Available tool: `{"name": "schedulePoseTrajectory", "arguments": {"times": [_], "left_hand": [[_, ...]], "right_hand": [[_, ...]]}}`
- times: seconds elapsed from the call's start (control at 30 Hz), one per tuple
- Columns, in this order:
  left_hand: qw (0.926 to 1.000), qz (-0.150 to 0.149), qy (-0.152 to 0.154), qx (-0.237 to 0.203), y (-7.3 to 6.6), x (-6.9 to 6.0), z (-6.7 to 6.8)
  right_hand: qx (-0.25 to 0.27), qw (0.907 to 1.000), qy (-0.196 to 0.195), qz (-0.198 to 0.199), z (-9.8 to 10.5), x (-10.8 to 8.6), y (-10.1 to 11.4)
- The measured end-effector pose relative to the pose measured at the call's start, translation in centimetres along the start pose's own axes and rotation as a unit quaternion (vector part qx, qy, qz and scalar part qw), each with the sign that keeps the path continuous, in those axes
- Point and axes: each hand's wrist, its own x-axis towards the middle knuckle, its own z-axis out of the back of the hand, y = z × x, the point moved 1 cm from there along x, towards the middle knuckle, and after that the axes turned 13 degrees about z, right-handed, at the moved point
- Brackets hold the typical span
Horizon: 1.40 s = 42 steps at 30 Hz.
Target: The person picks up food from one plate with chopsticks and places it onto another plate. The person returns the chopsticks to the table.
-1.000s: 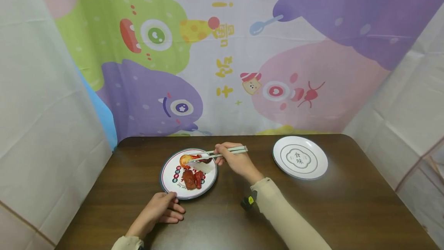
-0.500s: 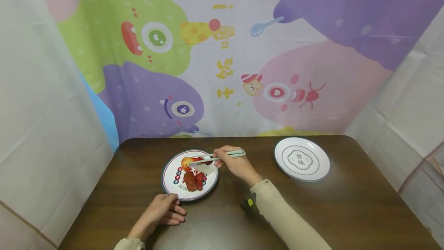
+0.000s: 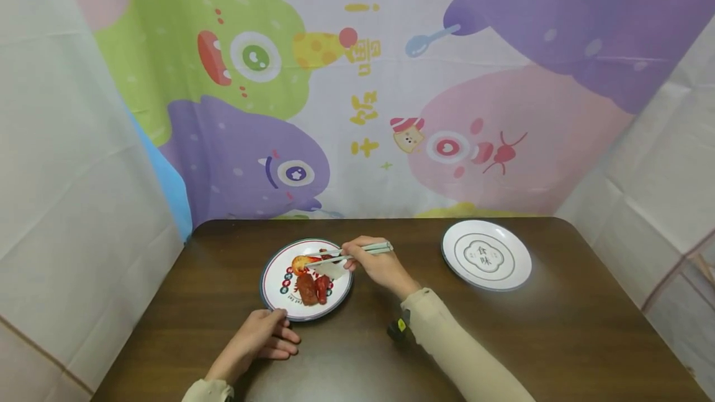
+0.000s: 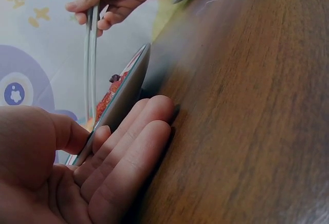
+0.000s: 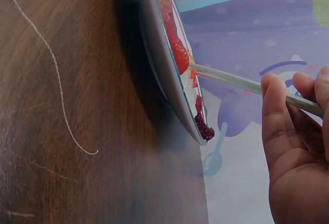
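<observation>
My right hand (image 3: 380,267) holds a pair of pale green chopsticks (image 3: 368,249) over the left-hand plate (image 3: 274,290). Their tips reach an orange-yellow piece of food (image 3: 300,264) that looks like a shrimp; whether they grip it is unclear. On the same plate lie a brown piece (image 3: 306,290), a red piece (image 3: 322,287), a whitish piece (image 3: 332,270) and a dark purple, berry-like piece (image 5: 204,128). My left hand (image 3: 259,337) pinches the plate's near rim, thumb on top and a fingertip beneath, as the left wrist view shows. Its other fingers extend beside the plate.
A second white plate (image 3: 511,268) with a printed emblem stands at the table's back right. The dark wooden table (image 3: 357,358) ends at a cartoon-patterned curtain (image 3: 363,185). Pale sheets hang on both sides. A white thread (image 5: 56,75) lies on the wood in the right wrist view.
The chopstick tips have dipped slightly lower on the orange-yellow piece, and the right hand has shifted a little left. My left hand keeps its hold on the rim.
</observation>
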Motion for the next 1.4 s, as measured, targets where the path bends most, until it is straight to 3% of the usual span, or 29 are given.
{"name": "schedulePoseTrajectory", "arguments": {"times": [0.33, 0.7, 1.03, 1.4], "left_hand": [[1.0, -0.001, -0.001, 0.004, -0.1, 0.0, 0.0], [0.9998, 0.011, -0.014, 0.002, -0.2, -0.1, -0.1], [0.9999, 0.006, -0.013, 0.004, -0.3, -0.2, -0.1], [1.0, 0.003, -0.008, 0.006, -0.2, -0.1, -0.1]], "right_hand": [[0.003, 1.0, 0.0, 0.009, 0.4, -0.4, -0.1], [0.002, 0.999, -0.013, 0.042, 1.2, -1.2, 1.2], [-0.032, 0.9947, -0.069, 0.07, 3.6, -3.2, 3.0], [-0.062, 0.992, -0.061, 0.092, 6.3, -5.0, 4.7]]}}
